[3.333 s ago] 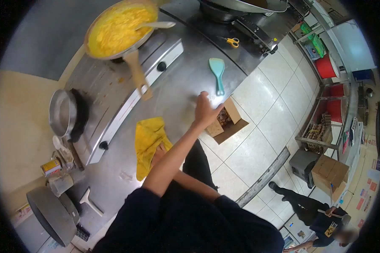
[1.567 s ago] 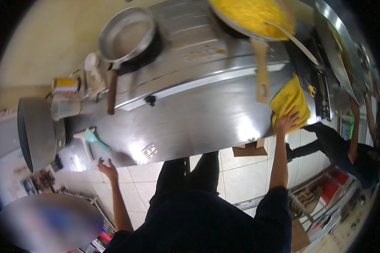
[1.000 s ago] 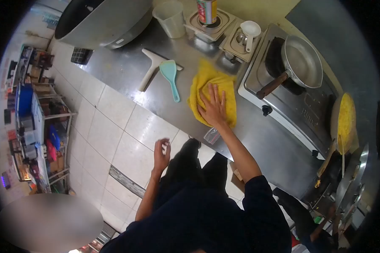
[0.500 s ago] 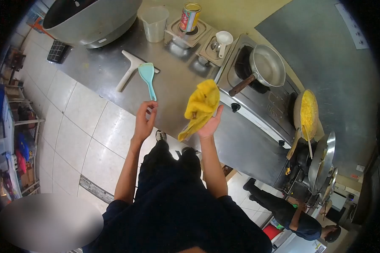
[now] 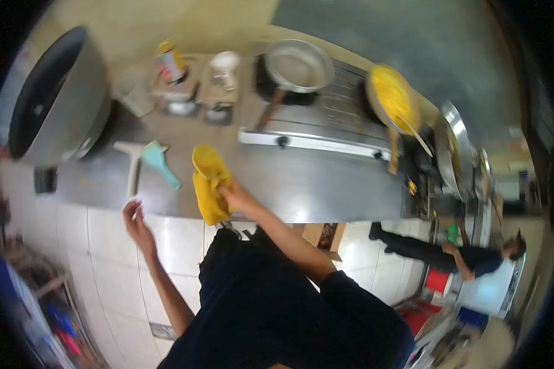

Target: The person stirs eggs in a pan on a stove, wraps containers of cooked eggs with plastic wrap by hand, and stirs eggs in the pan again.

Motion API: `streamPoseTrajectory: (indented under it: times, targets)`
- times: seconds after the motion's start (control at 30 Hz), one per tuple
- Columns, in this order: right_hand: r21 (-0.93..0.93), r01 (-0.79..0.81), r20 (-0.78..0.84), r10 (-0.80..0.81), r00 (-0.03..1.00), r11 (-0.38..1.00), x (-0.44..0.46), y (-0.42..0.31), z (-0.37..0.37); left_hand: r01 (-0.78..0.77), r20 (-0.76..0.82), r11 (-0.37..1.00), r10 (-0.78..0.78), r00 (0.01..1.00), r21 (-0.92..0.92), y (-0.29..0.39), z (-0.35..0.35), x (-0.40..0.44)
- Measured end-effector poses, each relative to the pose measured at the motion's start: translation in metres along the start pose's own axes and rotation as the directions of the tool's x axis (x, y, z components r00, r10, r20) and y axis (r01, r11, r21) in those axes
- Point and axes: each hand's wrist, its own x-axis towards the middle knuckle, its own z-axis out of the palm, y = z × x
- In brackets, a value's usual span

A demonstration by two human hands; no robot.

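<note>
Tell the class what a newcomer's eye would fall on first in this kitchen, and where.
Most likely the bright yellow cloth gripped in the right hand, by the front edge of the counter. Next, perhaps, the yellow food in the pan towards the right of the stove, then the large grey vessel at the far left.

Your right hand (image 5: 236, 197) was partly hidden by the yellow cloth (image 5: 209, 198), your left hand (image 5: 138, 227) was blurred, and the can (image 5: 170, 63) too smeared to read.
</note>
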Motion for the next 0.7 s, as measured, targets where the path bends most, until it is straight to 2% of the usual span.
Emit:
streamPoseTrajectory:
  times: [0.03,0.07,0.1,0.17,0.23,0.27,0.3,0.33,0.37,0.4,0.43,0.47,0.53,0.57,0.6,0.63,0.67,0.7]
  targets:
    - [-0.258,0.025,0.056,-0.011,0.998,0.966,-0.015,0.011,-0.011,0.004,0.02,1.0,-0.004,1.0,-0.003,-0.009,0.001,0.001]
    - [-0.515,0.044,0.146,0.037,0.989,0.856,-0.028,0.021,-0.024,-0.002,0.048,1.0,0.002,0.999,0.004,-0.01,0.005,-0.001]
    - [-0.722,0.115,0.234,0.084,0.969,0.683,-0.042,0.031,-0.037,-0.004,0.075,1.0,0.002,0.997,0.017,-0.01,0.01,-0.002]
    - [-0.568,0.039,0.433,0.259,0.863,0.822,-0.084,0.008,-0.089,-0.027,0.154,0.998,0.019,0.988,0.05,-0.011,0.025,-0.009]
    - [-0.312,-0.055,0.275,0.146,0.95,0.949,-0.142,-0.043,-0.16,-0.045,0.255,0.998,0.031,0.966,0.049,0.006,0.049,-0.019]
    - [-0.266,0.184,0.158,-0.145,0.977,0.946,-0.154,-0.01,-0.214,0.009,0.362,0.997,-0.036,0.931,0.075,0.015,0.065,-0.026]
    - [-0.323,-0.092,-0.195,0.029,0.98,0.942,-0.187,-0.055,-0.249,0.061,0.455,0.992,-0.105,0.884,0.109,0.036,0.086,-0.036]
    - [-0.603,-0.073,-0.393,-0.216,0.894,0.794,-0.206,-0.065,-0.297,0.114,0.557,0.992,-0.121,0.822,0.048,0.058,0.11,-0.048]
    - [-0.651,-0.166,-0.58,-0.344,0.739,0.741,-0.227,-0.083,-0.335,0.123,0.672,0.992,-0.105,0.733,0.02,0.07,0.134,-0.059]
    - [-0.71,-0.269,-0.64,-0.438,0.631,0.651,-0.242,-0.094,-0.379,0.115,0.76,0.993,-0.086,0.645,0.014,0.096,0.164,-0.072]
    - [-0.787,-0.405,-0.617,-0.595,0.515,0.465,-0.252,-0.107,-0.411,0.179,0.834,0.984,-0.082,0.546,-0.021,0.11,0.194,-0.088]
    - [-0.801,-0.384,-0.599,-0.608,0.521,0.459,-0.255,-0.1,-0.445,0.242,0.885,0.967,-0.045,0.464,-0.078,0.128,0.228,-0.105]
    - [-0.789,-0.6,-0.522,-0.663,0.537,0.136,-0.24,-0.083,-0.516,0.446,0.963,0.889,-0.024,0.267,-0.101,0.166,0.309,-0.139]
    - [-0.812,-0.55,-0.548,-0.583,0.601,0.196,-0.228,-0.087,-0.532,0.537,0.974,0.836,-0.018,0.227,-0.11,0.174,0.355,-0.159]
    - [-0.824,-0.504,-0.561,-0.491,0.666,0.258,-0.217,-0.086,-0.539,0.573,0.97,0.818,-0.091,0.224,-0.055,0.2,0.397,-0.177]
    - [-0.837,-0.483,-0.542,-0.506,0.671,0.256,-0.206,-0.08,-0.554,0.635,0.968,0.772,-0.144,0.207,-0.021,0.214,0.44,-0.195]
    - [-0.841,-0.479,-0.54,-0.43,0.723,0.252,-0.193,-0.071,-0.57,0.696,0.964,0.718,-0.191,0.185,0.009,0.221,0.482,-0.209]
    - [-0.844,-0.476,-0.535,-0.35,0.769,0.245,-0.183,-0.068,-0.583,0.801,0.963,0.591,-0.258,0.074,0.097,0.226,0.518,-0.216]
